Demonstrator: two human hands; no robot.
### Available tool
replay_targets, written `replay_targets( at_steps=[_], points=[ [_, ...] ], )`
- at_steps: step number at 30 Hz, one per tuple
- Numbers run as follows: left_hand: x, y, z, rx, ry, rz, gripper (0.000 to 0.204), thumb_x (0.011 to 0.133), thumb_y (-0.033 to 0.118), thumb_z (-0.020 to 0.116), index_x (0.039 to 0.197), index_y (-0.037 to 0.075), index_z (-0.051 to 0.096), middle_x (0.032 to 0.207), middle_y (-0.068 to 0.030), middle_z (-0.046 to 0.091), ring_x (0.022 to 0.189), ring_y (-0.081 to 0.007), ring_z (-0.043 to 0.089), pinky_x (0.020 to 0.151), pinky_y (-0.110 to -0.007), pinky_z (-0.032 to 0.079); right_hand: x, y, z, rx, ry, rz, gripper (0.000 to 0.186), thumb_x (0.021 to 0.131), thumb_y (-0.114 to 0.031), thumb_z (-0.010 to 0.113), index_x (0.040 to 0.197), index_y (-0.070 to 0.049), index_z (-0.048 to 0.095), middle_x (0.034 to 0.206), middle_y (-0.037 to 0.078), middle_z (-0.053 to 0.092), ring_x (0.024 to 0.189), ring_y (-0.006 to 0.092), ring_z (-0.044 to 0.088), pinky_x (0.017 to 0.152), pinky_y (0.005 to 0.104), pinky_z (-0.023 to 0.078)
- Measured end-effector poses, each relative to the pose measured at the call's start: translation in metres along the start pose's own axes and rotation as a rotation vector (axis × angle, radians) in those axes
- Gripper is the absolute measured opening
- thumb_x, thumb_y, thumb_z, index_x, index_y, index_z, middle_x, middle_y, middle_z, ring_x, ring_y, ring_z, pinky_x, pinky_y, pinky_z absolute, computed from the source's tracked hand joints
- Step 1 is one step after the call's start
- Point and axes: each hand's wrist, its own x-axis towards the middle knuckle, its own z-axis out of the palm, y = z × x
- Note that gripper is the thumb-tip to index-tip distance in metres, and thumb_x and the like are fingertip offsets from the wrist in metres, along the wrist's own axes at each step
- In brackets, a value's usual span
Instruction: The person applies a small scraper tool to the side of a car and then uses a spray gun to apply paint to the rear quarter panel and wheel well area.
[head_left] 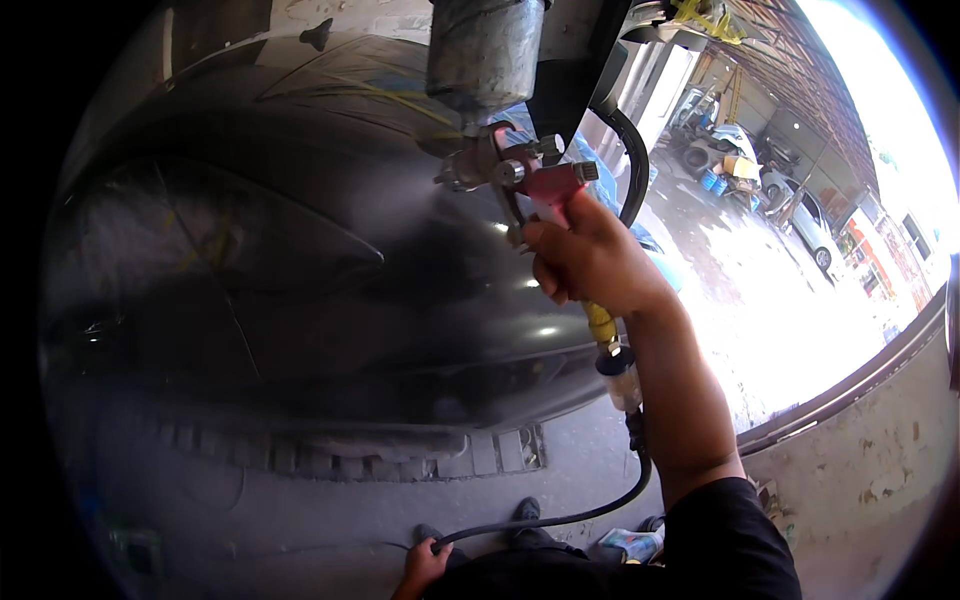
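Observation:
My right hand (pixel 590 255) is wrapped round the handle of a red spray gun (pixel 545 183), fingers at its trigger. A grey metal cup (pixel 485 55) sits on top of the gun. From its nozzle a pale mist spreads left over a glossy black car body panel (pixel 440 290); the nozzle stays apart from the surface. Below the handle hang a yellow fitting and a clear inline filter (pixel 622 382), joined to a black air hose (pixel 560 520). Low in the view, my left hand (pixel 428 562) is closed round that hose near my waist.
Clear plastic sheeting and yellow tape (pixel 200 230) cover parts of the car at left. A grated strip (pixel 490 455) runs along the floor below the bumper. Crumpled packaging (pixel 635 543) lies near my feet. Through the wide opening at right, a silver car (pixel 815 230) and blue buckets (pixel 713 183) stand outside.

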Motion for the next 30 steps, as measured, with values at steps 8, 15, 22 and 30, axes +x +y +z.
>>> replay_targets(
  at_steps=[8,15,22,30],
  points=[
    [-0.004,0.000,-0.028,0.070,-0.042,0.012,0.046,0.077,0.043,0.065,0.092,-0.001,0.062,0.085,-0.0236,0.064,0.085,-0.0406,0.062,0.073,-0.044,0.049,-0.067,0.026,-0.015,0.058,0.184,0.000,0.032,0.088,-0.002,0.048,0.119,0.000,0.043,0.092,0.012,0.063,0.050,0.0100,0.054,0.042,0.0218,0.042],
    [0.017,-0.002,-0.024,0.139,-0.049,-0.016,0.050,0.077,0.046,0.064,0.096,0.000,0.062,0.090,-0.0240,0.064,0.089,-0.0402,0.061,0.077,-0.045,0.049,-0.115,0.062,-0.067,-0.122,0.633,0.189,0.027,0.089,-0.008,0.046,0.115,-0.003,0.046,0.061,0.004,0.051,0.044,0.0097,0.048,0.039,0.0236,0.038],
    [0.022,-0.024,-0.053,0.202,0.019,-0.062,0.046,0.078,0.045,0.064,0.090,0.001,0.062,0.088,-0.0242,0.063,0.087,-0.0408,0.061,0.077,-0.045,0.048,-0.103,0.082,-0.042,-0.114,0.677,0.126,0.029,0.089,-0.010,0.047,0.117,-0.002,0.044,0.059,0.003,0.048,0.043,0.0087,0.047,0.037,0.0230,0.037],
    [0.031,-0.088,-0.129,0.224,-0.014,-0.131,0.042,0.078,0.042,0.064,0.090,0.002,0.063,0.089,-0.0222,0.064,0.088,-0.0388,0.061,0.078,-0.044,0.048,-0.043,0.044,0.090,0.035,0.380,0.028,0.018,0.090,-0.016,0.054,0.100,-0.003,0.045,0.061,0.002,0.050,0.046,0.0093,0.050,0.040,0.0231,0.038]
  ],
)
